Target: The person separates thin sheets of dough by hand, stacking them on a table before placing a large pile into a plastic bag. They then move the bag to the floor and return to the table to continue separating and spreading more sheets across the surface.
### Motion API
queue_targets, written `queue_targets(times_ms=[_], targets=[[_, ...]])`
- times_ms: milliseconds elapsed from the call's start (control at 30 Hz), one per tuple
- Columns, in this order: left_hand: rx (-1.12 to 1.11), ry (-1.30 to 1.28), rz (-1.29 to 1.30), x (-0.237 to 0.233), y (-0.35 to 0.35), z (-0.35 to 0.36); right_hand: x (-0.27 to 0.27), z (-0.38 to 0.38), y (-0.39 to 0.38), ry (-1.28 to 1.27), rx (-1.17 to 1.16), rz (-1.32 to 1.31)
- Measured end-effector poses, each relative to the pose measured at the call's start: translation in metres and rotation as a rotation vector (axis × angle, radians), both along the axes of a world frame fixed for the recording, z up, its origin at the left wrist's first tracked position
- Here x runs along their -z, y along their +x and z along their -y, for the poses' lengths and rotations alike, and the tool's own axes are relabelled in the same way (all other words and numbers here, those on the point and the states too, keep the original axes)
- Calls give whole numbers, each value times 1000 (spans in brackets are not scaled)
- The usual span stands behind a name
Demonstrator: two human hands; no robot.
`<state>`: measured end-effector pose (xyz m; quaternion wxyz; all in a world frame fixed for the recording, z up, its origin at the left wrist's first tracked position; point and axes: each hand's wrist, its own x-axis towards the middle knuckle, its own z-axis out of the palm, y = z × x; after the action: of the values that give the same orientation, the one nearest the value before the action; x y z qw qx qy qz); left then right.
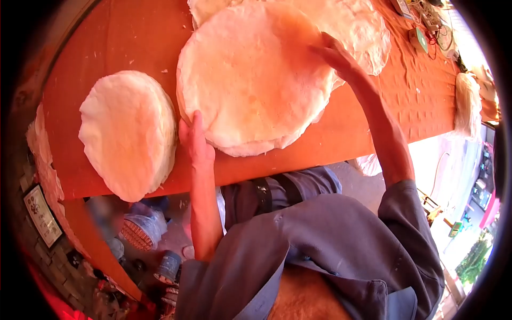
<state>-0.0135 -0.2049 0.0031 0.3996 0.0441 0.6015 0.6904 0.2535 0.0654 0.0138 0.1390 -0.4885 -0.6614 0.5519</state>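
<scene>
A small pad (125, 133) sits left on the table (133, 32). Your left hand (197, 143) holds the big pad (250, 74), mid-table, by its edge — squeeze softly. Your right hand (332, 52) touches the other side — I can't tell if it grips. Press evenly.

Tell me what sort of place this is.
Probably a workshop open to the outdoors: a broad orange table bears round white pads, and daylit greenery shows at the picture's right.
</scene>
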Motion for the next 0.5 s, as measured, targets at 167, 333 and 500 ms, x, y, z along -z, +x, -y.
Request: queue_targets(times_ms=[167, 333, 500], targets=[[30, -50, -176, 21, -2, -2, -16, 1, 3, 0, -95, -123], [82, 19, 33, 6, -9, -3, 11, -8, 24, -31, 64, 32], [134, -51, 24, 18, -12, 4, 29, -34, 33, -95, -4, 70]])
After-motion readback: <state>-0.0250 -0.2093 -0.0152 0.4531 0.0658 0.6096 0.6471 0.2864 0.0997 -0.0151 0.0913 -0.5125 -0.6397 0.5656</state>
